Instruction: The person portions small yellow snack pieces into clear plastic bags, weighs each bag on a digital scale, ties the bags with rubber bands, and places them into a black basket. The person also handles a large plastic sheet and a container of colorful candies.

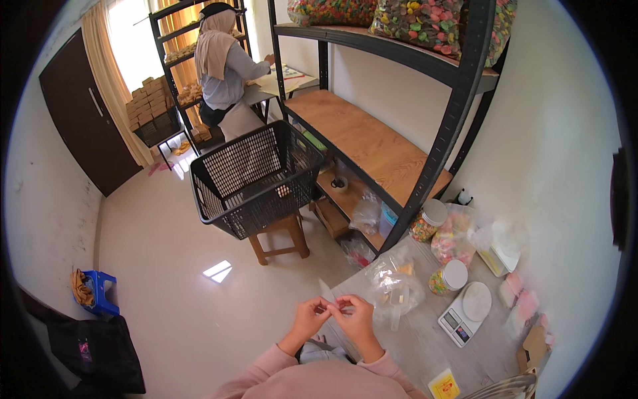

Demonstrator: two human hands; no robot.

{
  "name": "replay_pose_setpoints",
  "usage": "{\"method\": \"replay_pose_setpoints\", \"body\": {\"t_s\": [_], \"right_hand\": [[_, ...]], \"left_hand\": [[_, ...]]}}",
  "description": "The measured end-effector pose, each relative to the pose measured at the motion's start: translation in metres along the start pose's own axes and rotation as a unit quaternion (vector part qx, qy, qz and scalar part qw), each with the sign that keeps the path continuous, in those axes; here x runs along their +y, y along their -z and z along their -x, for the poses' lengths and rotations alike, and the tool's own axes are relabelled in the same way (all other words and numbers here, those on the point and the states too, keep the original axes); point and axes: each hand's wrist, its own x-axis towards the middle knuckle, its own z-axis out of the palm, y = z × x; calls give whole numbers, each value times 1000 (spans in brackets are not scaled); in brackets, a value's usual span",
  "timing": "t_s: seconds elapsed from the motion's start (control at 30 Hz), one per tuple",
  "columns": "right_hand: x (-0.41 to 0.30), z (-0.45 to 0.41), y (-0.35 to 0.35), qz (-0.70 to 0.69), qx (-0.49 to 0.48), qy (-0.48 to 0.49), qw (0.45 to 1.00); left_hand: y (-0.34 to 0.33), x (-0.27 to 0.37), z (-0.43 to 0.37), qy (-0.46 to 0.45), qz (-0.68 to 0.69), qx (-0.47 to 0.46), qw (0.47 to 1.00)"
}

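My left hand (310, 316) and my right hand (355, 319) meet at the fingertips in front of my body. Between them they pinch a small clear plastic piece (326, 290), seemingly a bag, whose pointed end sticks up. To the right of my hands, a clear plastic bag (394, 284) with pale pieces and a clear scoop lies on the grey table (413, 339). Further right are a white digital kitchen scale (464, 314) and a lidded jar of colourful candy (448, 277). A yellow printed card or packet (443, 385) lies near the table's front.
A black plastic basket (256, 179) stands on a brown stool (280, 239) ahead. Beside it rises a black-framed shelf (369, 139). A co-worker (224, 70) stands at a far table. A blue stool (102, 292) and black bag (97, 354) are at left. Another candy jar (427, 219) stands at the table's back.
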Motion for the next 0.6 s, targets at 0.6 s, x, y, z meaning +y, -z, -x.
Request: {"method": "replay_pose_setpoints", "body": {"t_s": [0.6], "right_hand": [[10,34,17,142,-84,96,982]], "left_hand": [[-27,18,36,24,181,38,982]]}}
